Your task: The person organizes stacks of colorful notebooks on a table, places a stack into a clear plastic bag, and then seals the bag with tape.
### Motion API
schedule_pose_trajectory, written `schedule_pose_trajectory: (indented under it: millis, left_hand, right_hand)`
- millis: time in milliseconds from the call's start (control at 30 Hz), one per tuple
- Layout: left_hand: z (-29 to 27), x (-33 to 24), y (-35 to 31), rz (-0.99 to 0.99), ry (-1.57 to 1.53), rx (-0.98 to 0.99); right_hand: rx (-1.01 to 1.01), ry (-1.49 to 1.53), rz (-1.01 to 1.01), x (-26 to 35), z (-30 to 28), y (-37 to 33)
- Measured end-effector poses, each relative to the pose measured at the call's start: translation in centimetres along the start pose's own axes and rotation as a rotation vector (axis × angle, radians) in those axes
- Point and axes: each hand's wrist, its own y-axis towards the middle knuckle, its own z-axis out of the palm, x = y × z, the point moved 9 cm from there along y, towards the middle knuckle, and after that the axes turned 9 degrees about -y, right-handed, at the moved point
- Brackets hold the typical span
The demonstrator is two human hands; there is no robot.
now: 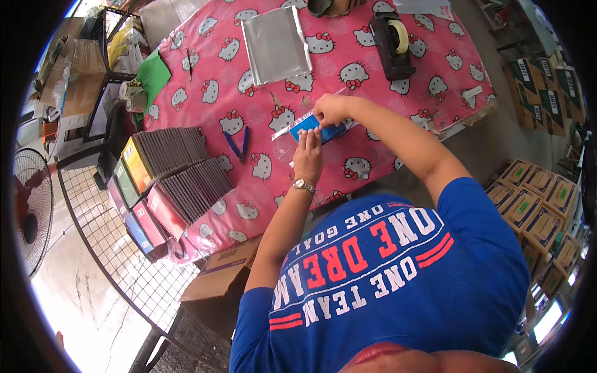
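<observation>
A flat blue item (334, 132) in a clear plastic wrapper lies on the table in front of me, partly covered by my hands. My left hand (308, 155), with a watch at its wrist, reaches in from the near side, and its fingertips press together on the item's near left edge. Bent over the top edge, my right hand (331, 110) pinches the item or its wrapper close to the left fingertips. Both thumbs are mostly hidden. Blue-handled pliers (237, 144) lie spread on the table to the left of my hands.
Stacked spiral notebooks (168, 155) fill the table's left edge. Clear plastic sleeves (278, 46) lie at the far middle, with a black tape dispenser (393, 53) to their right. A fan (32, 211) and wire rack (112, 248) stand left; cartons (535, 199) are piled right.
</observation>
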Motion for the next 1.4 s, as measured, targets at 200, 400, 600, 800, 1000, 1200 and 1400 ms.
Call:
schedule_pose_trajectory:
  millis: [200, 400, 600, 800, 1000, 1200, 1400]
  left_hand:
    - [-0.5, 0.7, 0.0, -0.026, -0.082, -0.035]
    - [-1.8, 2.6, -0.9, -0.219, -0.247, 0.189]
    - [1.2, 11.6, 3.8, -0.661, -0.912, 0.331]
    - [-2.1, 6.7, 3.4, -0.705, -1.105, 0.481]
    - [-2.4, 5.4, 0.2, -0.812, -1.517, 0.406]
    - [-1.3, 4.7, 3.7, -0.624, -1.74, 0.447]
    - [0.9, 4.1, 4.3, -0.554, -1.703, 0.739]
  right_hand:
    - [-0.14, -0.321, 0.035, -0.1, -0.2, 0.7]
    - [-0.644, -0.245, 0.33, -3.4, -2.2, -8.2]
    - [-0.328, 1.537, 0.446, 1.9, 13.1, -6.6]
    - [-0.563, 1.387, 0.159, 2.9, 2.2, -14.4]
    - [-0.357, 1.17, 0.164, -1.8, 3.3, -13.7]
    - [-0.52, 0.607, -0.205, -2.8, -0.4, -12.1]
    - [-0.336, 0.583, -0.167, -1.5, -0.4, -8.8]
